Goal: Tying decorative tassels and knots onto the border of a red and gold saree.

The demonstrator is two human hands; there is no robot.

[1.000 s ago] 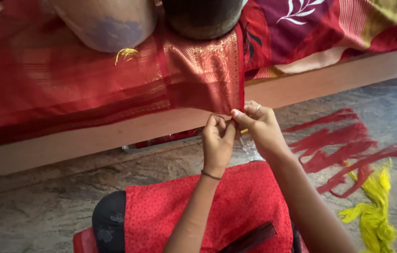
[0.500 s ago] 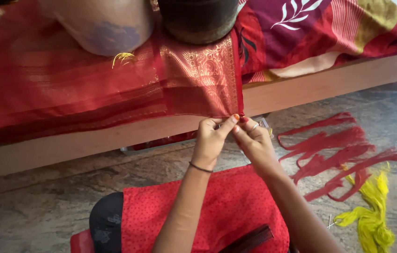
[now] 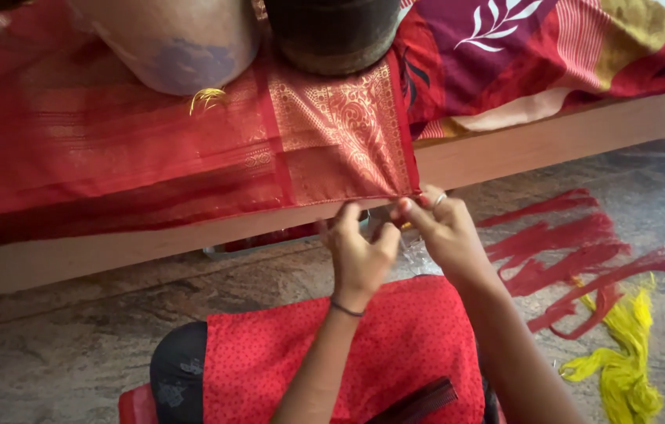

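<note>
A red cloth with a gold-patterned woven end [image 3: 340, 133] lies over a wooden ledge [image 3: 505, 153] and hangs off its front edge. My left hand [image 3: 360, 251] and my right hand [image 3: 442, 228] meet just under the cloth's lower right corner. The fingertips of both pinch the fringe or threads at that hem. My right hand wears a ring and my left wrist a thin band. The threads themselves are too fine to make out.
Two heavy rounded vessels [image 3: 175, 39] [image 3: 332, 31] sit on the cloth at the back. Printed bedding [image 3: 552, 55] lies at the right. Red thread bundles [image 3: 568, 251] and yellow threads [image 3: 623, 361] lie on the stone floor. My lap in red fabric [image 3: 332, 361] is below.
The cloth's corner and both hands have shifted a little to the right in view, and the hands have stayed pinched at the hem throughout.
</note>
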